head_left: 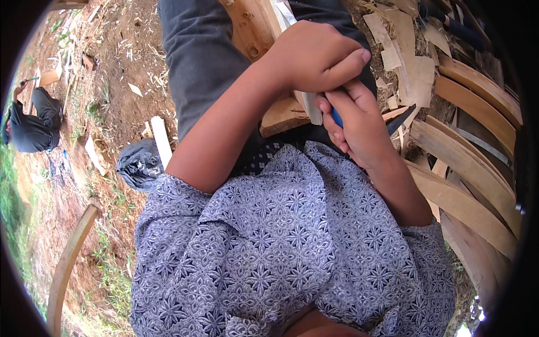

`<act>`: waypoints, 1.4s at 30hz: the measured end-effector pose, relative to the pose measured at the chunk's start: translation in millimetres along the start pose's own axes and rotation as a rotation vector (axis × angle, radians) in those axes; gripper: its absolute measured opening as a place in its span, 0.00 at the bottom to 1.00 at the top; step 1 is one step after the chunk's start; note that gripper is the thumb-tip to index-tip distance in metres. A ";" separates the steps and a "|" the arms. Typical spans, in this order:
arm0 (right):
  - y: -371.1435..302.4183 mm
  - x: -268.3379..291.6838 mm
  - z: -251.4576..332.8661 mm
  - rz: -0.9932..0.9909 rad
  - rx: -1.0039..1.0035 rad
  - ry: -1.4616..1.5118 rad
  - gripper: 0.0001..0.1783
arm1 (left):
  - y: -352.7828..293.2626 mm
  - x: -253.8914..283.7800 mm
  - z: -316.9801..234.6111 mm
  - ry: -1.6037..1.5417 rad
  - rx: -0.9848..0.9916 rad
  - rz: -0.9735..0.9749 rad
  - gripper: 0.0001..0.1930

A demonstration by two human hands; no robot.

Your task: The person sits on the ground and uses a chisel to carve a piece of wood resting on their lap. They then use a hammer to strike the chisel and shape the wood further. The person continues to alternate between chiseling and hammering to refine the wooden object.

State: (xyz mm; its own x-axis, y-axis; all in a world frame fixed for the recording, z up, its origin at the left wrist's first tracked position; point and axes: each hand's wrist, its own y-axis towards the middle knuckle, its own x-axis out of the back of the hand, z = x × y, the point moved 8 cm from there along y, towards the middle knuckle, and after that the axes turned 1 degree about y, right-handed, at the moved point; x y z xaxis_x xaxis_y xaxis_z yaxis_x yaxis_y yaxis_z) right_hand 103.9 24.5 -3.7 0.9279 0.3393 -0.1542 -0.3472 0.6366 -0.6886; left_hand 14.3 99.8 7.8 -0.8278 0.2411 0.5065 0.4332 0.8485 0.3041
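Observation:
My left hand [317,56] reaches across from the left, its fingers curled into a fist with the palm side hidden. Beneath it runs a narrow pale wood strip [310,106], whose lower end shows below the wrist. Just below the fist, my right hand [356,121] is closed around a blue handle [337,117]; most of that tool is covered by my hands. Past my left knuckles shows a thin shiny edge [285,12], perhaps its blade. Between my thighs lies a thick brown wood block [283,117], under the strip.
Several curved wooden boards [466,163] are stacked at right, with thin wood offcuts [404,62] above them. A dark pointed piece [401,119] sits by my right wrist. At left are a black plastic bag [140,165], a curved stick [72,261] and a seated person [36,126].

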 end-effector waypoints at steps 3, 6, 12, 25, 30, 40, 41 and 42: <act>-9.4 5.1 -5.5 -0.020 -0.024 -0.004 0.08 | -4.5 -7.5 -9.2 -0.026 -0.001 -0.082 0.26; -32.4 13.1 -14.4 -0.060 -0.095 -0.050 0.08 | -11.6 -23.7 -25.2 -0.063 0.071 -0.033 0.24; -29.8 12.6 -7.0 -0.060 -0.107 -0.026 0.08 | -10.5 -22.7 -21.5 -0.069 0.089 -0.052 0.23; 19.7 -0.2 5.8 0.057 0.067 0.053 0.08 | 7.9 13.2 6.8 0.143 -0.003 -0.117 0.23; -12.1 6.5 -19.8 -0.014 -0.043 -0.032 0.08 | -15.4 -15.1 -12.4 0.007 0.026 -0.036 0.26; 4.1 -7.5 -2.5 0.027 0.038 0.047 0.08 | -6.0 -1.0 8.7 -0.017 -0.013 -0.054 0.24; 10.1 -10.2 2.8 0.044 0.065 0.062 0.08 | -0.9 4.1 14.0 -0.002 -0.021 -0.043 0.24; 13.4 -11.4 7.2 0.024 0.060 0.080 0.08 | 4.2 9.0 19.6 -0.011 0.016 -0.018 0.26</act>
State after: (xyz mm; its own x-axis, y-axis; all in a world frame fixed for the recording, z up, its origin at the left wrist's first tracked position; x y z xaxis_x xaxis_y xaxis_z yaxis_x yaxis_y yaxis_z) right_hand 87.7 34.2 -6.1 0.9262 0.3001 -0.2282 -0.3750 0.6700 -0.6407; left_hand 1.7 114.7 -2.2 -0.8392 0.2308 0.4924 0.4124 0.8603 0.2997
